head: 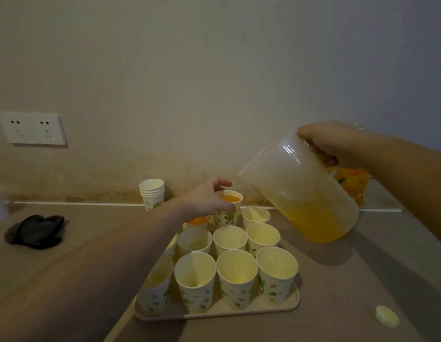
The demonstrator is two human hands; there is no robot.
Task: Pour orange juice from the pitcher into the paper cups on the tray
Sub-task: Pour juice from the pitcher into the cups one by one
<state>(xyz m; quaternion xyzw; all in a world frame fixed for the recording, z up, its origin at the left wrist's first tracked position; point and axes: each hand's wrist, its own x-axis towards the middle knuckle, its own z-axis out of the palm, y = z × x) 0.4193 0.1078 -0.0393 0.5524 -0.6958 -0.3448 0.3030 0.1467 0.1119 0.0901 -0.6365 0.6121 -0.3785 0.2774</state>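
My right hand (pixel 335 144) grips the handle of a translucent plastic pitcher (pixel 298 191), held in the air and tilted left, with orange juice pooled in its lower part. Its spout hangs just right of a paper cup full of juice (pixel 228 208) at the back of the tray (pixel 214 313). My left hand (pixel 207 199) holds that cup by its rim and side. A second filled cup (pixel 197 221) sits partly hidden under my left wrist. Several white leaf-printed cups (pixel 236 275) stand in rows on the tray, most of them without juice.
A stack of spare cups (pixel 152 193) stands by the wall. A dark cloth (pixel 35 230) lies at the left on the counter. A small white lid (pixel 387 315) lies at the front right. An orange juice package (pixel 354 182) sits behind the pitcher. A wall socket (pixel 33 128) is at the left.
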